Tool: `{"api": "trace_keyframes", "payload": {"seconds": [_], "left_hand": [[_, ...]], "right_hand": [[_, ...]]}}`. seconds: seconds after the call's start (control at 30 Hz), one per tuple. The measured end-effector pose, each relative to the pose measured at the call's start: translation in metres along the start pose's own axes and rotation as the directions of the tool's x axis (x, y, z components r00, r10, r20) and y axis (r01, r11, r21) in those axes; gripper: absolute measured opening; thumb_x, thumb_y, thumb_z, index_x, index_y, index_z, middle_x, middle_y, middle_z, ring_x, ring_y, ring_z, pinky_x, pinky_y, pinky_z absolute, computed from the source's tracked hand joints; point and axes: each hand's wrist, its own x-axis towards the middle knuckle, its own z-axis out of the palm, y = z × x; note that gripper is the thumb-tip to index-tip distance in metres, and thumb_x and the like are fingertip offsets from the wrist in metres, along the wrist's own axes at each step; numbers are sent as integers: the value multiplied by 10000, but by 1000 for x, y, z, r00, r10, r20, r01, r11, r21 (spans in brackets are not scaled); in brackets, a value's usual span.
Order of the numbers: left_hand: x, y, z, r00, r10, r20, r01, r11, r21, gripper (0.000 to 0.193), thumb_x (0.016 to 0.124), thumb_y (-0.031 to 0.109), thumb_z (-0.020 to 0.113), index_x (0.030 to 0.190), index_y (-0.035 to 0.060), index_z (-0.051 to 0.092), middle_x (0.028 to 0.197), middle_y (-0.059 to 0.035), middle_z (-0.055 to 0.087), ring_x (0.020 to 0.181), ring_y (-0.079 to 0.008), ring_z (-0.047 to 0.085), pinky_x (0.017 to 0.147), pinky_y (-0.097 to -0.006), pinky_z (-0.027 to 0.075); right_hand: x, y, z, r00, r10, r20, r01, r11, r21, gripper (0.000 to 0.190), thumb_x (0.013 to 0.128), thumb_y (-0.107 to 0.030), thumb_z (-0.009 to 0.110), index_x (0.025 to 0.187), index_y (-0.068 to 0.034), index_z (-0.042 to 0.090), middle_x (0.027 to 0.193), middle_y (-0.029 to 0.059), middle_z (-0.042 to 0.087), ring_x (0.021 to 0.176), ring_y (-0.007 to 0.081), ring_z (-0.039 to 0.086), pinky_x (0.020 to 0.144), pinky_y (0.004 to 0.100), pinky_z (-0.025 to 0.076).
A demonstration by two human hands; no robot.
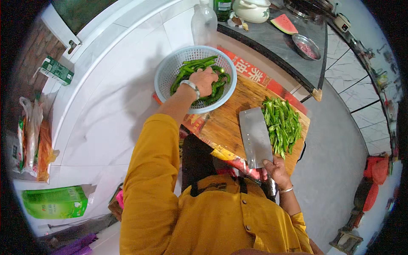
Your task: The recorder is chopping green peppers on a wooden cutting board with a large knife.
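My left hand (204, 81) reaches into a light blue plastic colander (163, 78), its fingers down among whole green chili peppers (220, 92). Whether the fingers have closed on a pepper is hidden by the hand itself. In my right hand (278, 172) is a Chinese cleaver (256, 138), gripped near the heel of its broad steel blade. The blade lies over a wooden cutting board (223, 122), touching or close beside a heap of sliced green peppers (282, 126) at the board's right end. The colander stands at the far left end of the board.
Beyond the board, a dark stone counter (255, 40) holds a watermelon slice (284, 24), a metal bowl of chopped meat (306, 47) and a white lidded pot (251, 9). A clear plastic bottle (204, 27) stands behind the colander. Red printed cardboard (267, 79) lies under the board.
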Motion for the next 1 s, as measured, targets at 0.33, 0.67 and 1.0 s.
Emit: {"api": "trace_keyframes", "payload": {"seconds": [0.33, 0.67, 1.0], "left_hand": [[-22, -26, -36, 808, -363, -465, -50, 743, -667, 205, 831, 62, 603, 1034, 37, 607, 847, -106, 667, 776, -177, 648, 682, -302, 501], [-137, 120, -9, 951, -302, -66, -49, 65, -997, 190, 882, 49, 542, 1056, -23, 569, 981, -121, 624, 857, -203, 644, 746, -288, 545], [-140, 137, 77, 876, -433, 214, 195, -89, -977, 222, 867, 82, 598, 1074, 8, 573, 950, -73, 590, 813, -182, 635, 638, -284, 547]], "right_hand": [[4, -1, -5, 999, -38, 8, 38, 999, -23, 214, 921, -110, 514, 748, 10, 554, 556, 45, 548, 444, 121, 518, 434, 281, 414], [2, 7, -6, 992, -110, 62, 108, 994, 27, 233, 925, -132, 490, 740, 2, 534, 555, 36, 538, 443, 118, 508, 443, 283, 416], [3, 21, -11, 985, -150, 80, 148, 988, 41, 221, 905, -158, 475, 844, 38, 557, 574, 50, 541, 490, 142, 527, 502, 314, 440]]}}
